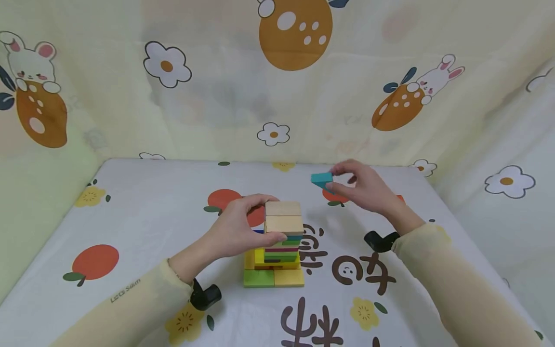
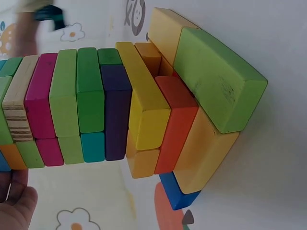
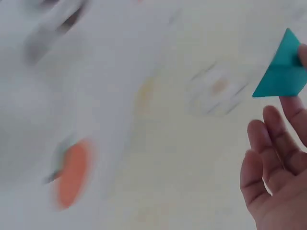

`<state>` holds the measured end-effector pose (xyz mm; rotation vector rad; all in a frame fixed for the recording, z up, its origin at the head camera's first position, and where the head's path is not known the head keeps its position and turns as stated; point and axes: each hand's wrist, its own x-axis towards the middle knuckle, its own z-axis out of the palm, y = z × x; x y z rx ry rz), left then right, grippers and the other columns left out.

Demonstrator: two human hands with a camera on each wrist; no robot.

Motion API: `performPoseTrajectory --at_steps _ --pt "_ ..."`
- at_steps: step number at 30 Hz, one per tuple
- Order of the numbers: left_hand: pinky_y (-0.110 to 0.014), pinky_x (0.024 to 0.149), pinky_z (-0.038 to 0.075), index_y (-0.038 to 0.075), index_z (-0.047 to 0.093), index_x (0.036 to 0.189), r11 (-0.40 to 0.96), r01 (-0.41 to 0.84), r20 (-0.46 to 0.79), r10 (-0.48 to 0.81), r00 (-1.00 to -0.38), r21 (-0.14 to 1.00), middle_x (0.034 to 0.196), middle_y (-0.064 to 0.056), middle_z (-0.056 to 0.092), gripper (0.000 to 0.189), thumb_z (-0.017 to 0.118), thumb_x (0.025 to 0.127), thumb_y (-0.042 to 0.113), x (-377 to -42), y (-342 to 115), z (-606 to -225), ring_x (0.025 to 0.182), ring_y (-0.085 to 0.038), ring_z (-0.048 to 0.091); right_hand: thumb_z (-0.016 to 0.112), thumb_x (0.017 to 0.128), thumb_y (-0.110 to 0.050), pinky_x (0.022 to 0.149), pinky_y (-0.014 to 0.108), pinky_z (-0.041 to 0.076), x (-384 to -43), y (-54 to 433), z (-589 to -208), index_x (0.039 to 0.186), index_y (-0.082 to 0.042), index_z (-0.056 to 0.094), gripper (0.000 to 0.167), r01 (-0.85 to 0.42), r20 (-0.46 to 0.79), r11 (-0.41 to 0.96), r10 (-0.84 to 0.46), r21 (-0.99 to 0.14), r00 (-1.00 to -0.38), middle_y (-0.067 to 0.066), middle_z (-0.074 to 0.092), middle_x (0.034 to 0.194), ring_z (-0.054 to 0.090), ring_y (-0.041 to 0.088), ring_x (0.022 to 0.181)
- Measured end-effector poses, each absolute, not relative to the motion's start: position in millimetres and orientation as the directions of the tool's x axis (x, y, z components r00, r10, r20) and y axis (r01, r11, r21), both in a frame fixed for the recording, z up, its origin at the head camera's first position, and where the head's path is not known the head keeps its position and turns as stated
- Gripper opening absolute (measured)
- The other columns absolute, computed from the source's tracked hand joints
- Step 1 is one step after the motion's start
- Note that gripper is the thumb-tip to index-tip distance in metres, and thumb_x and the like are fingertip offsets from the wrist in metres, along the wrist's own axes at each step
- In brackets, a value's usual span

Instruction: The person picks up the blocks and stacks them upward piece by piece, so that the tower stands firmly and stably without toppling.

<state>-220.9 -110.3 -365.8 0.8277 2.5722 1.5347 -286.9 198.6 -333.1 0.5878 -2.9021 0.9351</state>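
Observation:
A tall tower of coloured wooden blocks (image 1: pixel 283 224) stands upright on the table, with two plain wood blocks side by side on top. My left hand (image 1: pixel 234 229) holds the upper part of the tower from its left, thumb along the front and fingers behind. In the left wrist view, green, magenta, purple and yellow blocks (image 2: pixel 87 103) make up its layers above a wider base with a light green block (image 2: pixel 216 79). To the tower's right and farther back, my right hand (image 1: pixel 366 188) pinches a teal triangular block (image 3: pixel 283 72) in the air, apart from the tower.
A white tablecloth (image 1: pixel 143 299) printed with fruit, flowers and brown characters covers the table. Behind it hangs a patterned curtain (image 1: pixel 217 111). Small black wrist cameras (image 1: pixel 206 296) stick out from both sleeves. An orange patch (image 1: pixel 401 198) shows partly behind the right wrist; its kind is unclear.

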Motion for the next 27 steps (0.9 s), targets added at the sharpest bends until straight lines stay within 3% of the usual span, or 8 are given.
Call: performPoseTrajectory --at_steps 4,9,16,27 --pt "-0.05 0.11 0.049 0.01 0.063 0.134 0.381 0.422 0.227 0.461 -0.858 0.823 0.13 -0.002 0.069 0.063 0.088 0.08 0.03 -221 -111 -365 0.129 -0.026 0.061 0.077 0.09 -0.017 0.092 0.044 0.046 -266 156 -297 0.114 -0.007 0.069 0.026 -0.566 0.22 0.635 -0.541 -0.526 -0.812 0.009 0.064 0.124 0.056 0.025 0.116" --pt "-0.052 0.112 0.047 0.009 0.062 0.136 0.392 0.419 0.214 0.468 -0.857 0.819 0.132 -0.003 0.069 0.064 0.087 0.081 0.031 -221 -111 -365 0.133 -0.026 0.059 0.079 0.087 -0.016 0.096 0.047 0.052 -251 125 -287 0.108 -0.011 0.07 0.023 -0.669 0.178 0.563 -0.686 -0.485 -0.706 0.004 0.064 0.12 0.058 0.021 0.113" --pt "-0.052 0.112 0.047 0.011 0.064 0.133 0.382 0.425 0.219 0.476 -0.852 0.821 0.128 0.001 0.07 0.061 0.088 0.08 0.031 -221 -109 -366 0.133 -0.023 0.059 0.081 0.086 -0.017 0.092 0.047 0.052 -247 119 -290 0.105 -0.013 0.07 0.022 -0.681 0.173 0.562 -0.698 -0.469 -0.695 0.002 0.065 0.117 0.058 0.019 0.108" --pt "-0.053 0.112 0.047 0.011 0.064 0.132 0.377 0.441 0.237 0.477 -0.846 0.814 0.127 0.001 0.071 0.06 0.087 0.081 0.032 -221 -111 -365 0.132 -0.023 0.06 0.081 0.087 -0.02 0.096 0.048 0.053 -244 117 -289 0.108 -0.013 0.069 0.025 -0.657 0.149 0.584 -0.683 -0.477 -0.715 0.002 0.064 0.119 0.057 0.02 0.111"
